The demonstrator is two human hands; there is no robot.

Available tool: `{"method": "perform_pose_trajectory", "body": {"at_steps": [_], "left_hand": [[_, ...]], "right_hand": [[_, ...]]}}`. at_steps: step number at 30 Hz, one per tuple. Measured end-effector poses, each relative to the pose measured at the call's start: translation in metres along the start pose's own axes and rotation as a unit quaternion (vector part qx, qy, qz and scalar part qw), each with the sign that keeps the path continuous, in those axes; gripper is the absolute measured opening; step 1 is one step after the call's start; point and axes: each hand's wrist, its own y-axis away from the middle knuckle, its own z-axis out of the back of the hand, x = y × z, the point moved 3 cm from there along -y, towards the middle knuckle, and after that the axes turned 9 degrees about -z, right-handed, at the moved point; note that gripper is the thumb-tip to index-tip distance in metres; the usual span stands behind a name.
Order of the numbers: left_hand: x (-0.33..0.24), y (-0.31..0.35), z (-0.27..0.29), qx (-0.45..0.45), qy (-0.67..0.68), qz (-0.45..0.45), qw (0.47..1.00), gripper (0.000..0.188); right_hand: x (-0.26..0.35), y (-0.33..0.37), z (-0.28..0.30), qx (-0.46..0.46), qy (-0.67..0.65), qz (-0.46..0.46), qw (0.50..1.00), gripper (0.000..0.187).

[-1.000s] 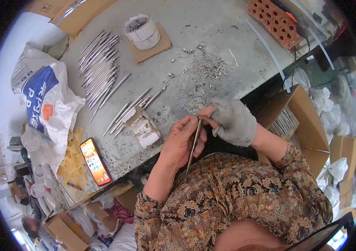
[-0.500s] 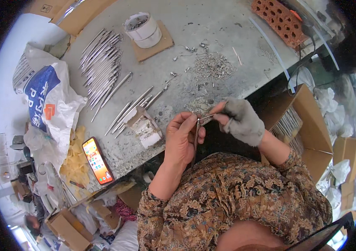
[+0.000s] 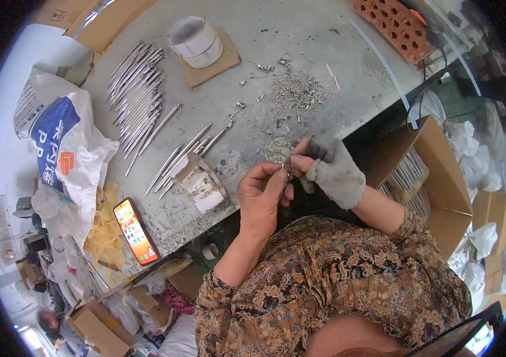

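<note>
My left hand point(image 3: 261, 193), bare, is closed in a pinch just off the table's near edge. A small shiny metal piece point(image 3: 285, 168) shows at its fingertips; its exact kind is too small to tell. My right hand point(image 3: 337, 175), in a grey glove with bare fingertips, is closed close beside it. Thumb and finger meet near that piece, and what they hold is hidden. Beyond the hands lies a heap of small metal swivels or chain links point(image 3: 297, 92). Left of the hands, several slim metal rods point(image 3: 187, 152) lie by a torn white box point(image 3: 202, 190).
More metal rods point(image 3: 137, 98) lie in rows at the left. A white round tub point(image 3: 199, 47) stands on a cardboard square point(image 3: 229, 56). A lit phone point(image 3: 137, 232) rests near the left edge. A perforated red brick point(image 3: 392, 30) is far right; an open carton point(image 3: 446, 172) stands below.
My right hand has come closer to the left one. The thin wire-like piece that stretched between them and the dark length below my left fingers no longer show. The view has shifted slightly.
</note>
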Motion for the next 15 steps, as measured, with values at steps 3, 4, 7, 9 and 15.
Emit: {"method": "perform_pose_trajectory", "body": {"at_steps": [3,4,7,9,15], "left_hand": [[-0.001,-0.001,0.001,0.007,-0.046,-0.016,0.999,0.01],[0.0,-0.001,0.002,0.005,-0.059,-0.02,0.998,0.011],[0.001,-0.002,0.002,0.007,-0.082,-0.028,0.996,0.009],[0.001,-0.001,0.002,0.009,-0.096,-0.038,0.995,0.009],[-0.008,-0.002,-0.004,0.009,-0.315,-0.186,0.931,0.006]], "right_hand": [[-0.005,-0.003,0.002,0.021,0.015,0.013,1.0,0.014],[-0.005,-0.003,0.002,0.02,0.015,0.013,1.0,0.014],[-0.005,-0.002,0.002,0.018,0.012,0.014,1.0,0.014],[-0.004,-0.002,0.002,0.019,0.063,0.036,0.997,0.013],[-0.007,-0.003,0.002,-0.021,0.21,0.158,0.965,0.013]]}}
